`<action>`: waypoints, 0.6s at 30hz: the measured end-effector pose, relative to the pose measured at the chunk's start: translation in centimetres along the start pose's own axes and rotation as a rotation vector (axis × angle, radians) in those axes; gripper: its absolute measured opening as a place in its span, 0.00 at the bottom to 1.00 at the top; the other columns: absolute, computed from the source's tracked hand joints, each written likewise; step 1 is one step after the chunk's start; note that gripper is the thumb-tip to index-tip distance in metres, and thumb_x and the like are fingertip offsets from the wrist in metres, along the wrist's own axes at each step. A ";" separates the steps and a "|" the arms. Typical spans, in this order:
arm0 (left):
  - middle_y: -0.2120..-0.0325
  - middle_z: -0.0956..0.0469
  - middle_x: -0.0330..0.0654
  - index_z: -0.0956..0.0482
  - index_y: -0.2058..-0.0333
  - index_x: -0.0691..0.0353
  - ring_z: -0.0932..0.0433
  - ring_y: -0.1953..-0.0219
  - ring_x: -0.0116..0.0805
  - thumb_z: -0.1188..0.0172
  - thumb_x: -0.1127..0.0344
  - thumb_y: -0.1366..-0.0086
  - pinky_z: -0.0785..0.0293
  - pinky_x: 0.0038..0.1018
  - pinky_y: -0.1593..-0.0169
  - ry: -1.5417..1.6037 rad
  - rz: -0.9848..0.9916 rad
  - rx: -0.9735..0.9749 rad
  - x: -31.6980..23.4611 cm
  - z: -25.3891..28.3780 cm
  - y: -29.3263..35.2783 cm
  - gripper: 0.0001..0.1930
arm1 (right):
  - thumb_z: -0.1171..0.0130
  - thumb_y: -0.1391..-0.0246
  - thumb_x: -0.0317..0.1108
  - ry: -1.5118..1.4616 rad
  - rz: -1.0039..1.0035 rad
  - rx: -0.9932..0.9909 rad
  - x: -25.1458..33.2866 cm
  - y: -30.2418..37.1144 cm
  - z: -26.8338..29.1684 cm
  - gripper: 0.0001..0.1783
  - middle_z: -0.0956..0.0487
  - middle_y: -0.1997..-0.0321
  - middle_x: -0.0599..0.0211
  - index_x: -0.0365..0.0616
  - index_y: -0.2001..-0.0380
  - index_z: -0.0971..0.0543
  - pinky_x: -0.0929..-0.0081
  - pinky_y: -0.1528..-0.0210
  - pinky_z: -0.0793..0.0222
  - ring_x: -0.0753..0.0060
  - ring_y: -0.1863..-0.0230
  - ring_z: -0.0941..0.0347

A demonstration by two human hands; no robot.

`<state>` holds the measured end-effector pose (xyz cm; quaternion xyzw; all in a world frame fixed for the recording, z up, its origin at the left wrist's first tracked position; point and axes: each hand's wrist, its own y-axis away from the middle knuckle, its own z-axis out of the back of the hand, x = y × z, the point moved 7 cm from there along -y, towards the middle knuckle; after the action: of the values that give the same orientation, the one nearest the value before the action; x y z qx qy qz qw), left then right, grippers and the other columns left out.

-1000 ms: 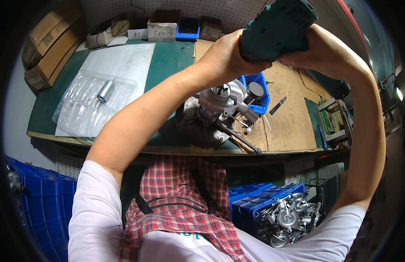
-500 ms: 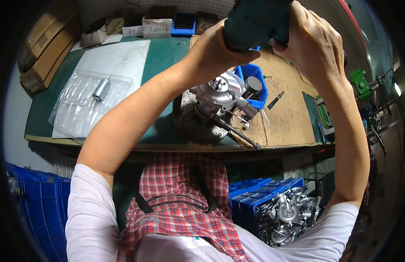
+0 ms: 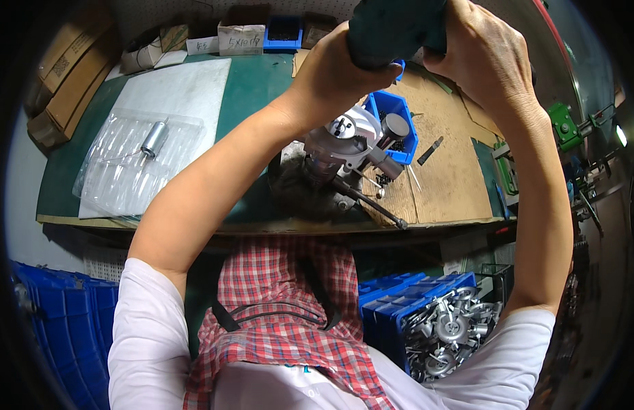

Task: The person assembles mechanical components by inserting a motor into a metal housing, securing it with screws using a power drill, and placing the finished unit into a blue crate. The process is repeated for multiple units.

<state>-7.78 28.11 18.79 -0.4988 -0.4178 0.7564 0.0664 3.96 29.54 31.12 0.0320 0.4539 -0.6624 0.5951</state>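
Note:
Both hands are raised at the top of the view, closed around a bulky dark green tool [image 3: 395, 31] that is cut off by the upper edge, so its kind does not show. My left hand [image 3: 337, 72] wraps its left side with the thumb under it. On the right side, my right hand [image 3: 484, 58] grips it, fingers partly hidden. Below the hands a silver metal housing [image 3: 341, 140] sits in a dark fixture [image 3: 307, 184] on the bench. A round motor-like cylinder [image 3: 395, 128] stands out at the housing's right. From the fixture a dark lever [image 3: 371, 203] points toward the bench's front edge.
A blue bin [image 3: 407, 137] with small dark parts stands behind the housing, on cardboard [image 3: 453, 188]. A small motor [image 3: 155, 139] lies on a clear plastic tray [image 3: 119, 174] at left. Low right, a blue crate [image 3: 385, 318] holds several metal housings. Green machinery [image 3: 564, 128] stands far right.
The tool and both hands have shifted slightly up and to the left in the view. The whole scene has also shifted a little. My grip on the tool looks the same.

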 end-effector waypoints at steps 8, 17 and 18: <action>0.73 0.19 0.44 0.26 0.60 0.67 0.18 0.70 0.30 0.29 0.63 0.47 0.22 0.27 0.63 0.029 -0.107 -0.094 -0.4 0.4 0.5 0.20 | 0.23 0.68 0.32 0.046 -0.084 0.152 0.6 0.9 0.5 0.31 0.23 0.64 0.45 0.35 0.61 0.29 0.55 0.59 0.27 0.43 0.61 0.23; 0.68 0.22 0.47 0.28 0.56 0.67 0.22 0.65 0.34 0.32 0.71 0.47 0.24 0.33 0.59 0.001 -0.183 -0.110 -5.9 -0.1 -2.0 0.20 | 0.30 0.68 0.25 0.240 -0.102 -0.360 -3.9 3.3 1.7 0.33 0.24 0.61 0.48 0.34 0.53 0.30 0.56 0.54 0.29 0.43 0.58 0.26; 0.68 0.23 0.47 0.28 0.57 0.68 0.23 0.65 0.32 0.34 0.73 0.46 0.24 0.33 0.59 -0.037 -0.268 -0.126 -6.7 -0.2 -1.8 0.18 | 0.31 0.68 0.24 0.229 -0.058 -0.323 -3.7 3.2 1.7 0.31 0.24 0.63 0.49 0.35 0.55 0.29 0.57 0.56 0.29 0.44 0.59 0.26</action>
<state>-4.86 25.94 24.75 -0.4276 -0.5284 0.7222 0.1278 8.57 31.65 32.49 -0.0022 0.6198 -0.5898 0.5177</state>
